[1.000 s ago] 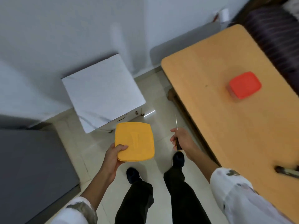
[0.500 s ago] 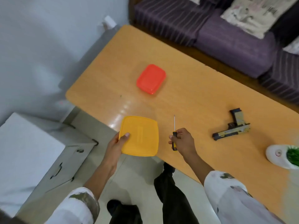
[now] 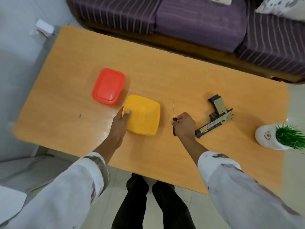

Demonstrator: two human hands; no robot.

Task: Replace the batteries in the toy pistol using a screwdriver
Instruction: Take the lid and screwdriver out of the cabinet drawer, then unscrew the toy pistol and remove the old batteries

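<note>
- Curled round the near-left edge of the yellow box, my left hand holds it with the thumb on top and the fingers underneath. I cannot tell whether its base touches the table yet.
- At 11 o'clock from that box, just beside it, sits the red box, lid on, flat on the table.
- At 3 o'clock from the yellow box, my right hand is wrapped tight round the handle of the screwdriver. Its thin shaft points to 12 o'clock with the tip in free air, touching nothing.
- At 3 o'clock from that hand the toy pistol lies on its side on the table. Its muzzle points to 7 o'clock, just beside my wrist, and its grip points to 11 o'clock. Neither hand touches it.
- Further toward 3 o'clock, well apart from the pistol, a white pot with a green plant stands near the table's edge.
- Progress, as I judge it: I have the tool in hand and nothing more. The pistol looks unopened, and no batteries, old or new, are in sight. They may be in a box, which I cannot tell. All of this remains:
  - freeing my left hand
  - unscrewing the cover
  - swapping the cells
  - closing up
</note>
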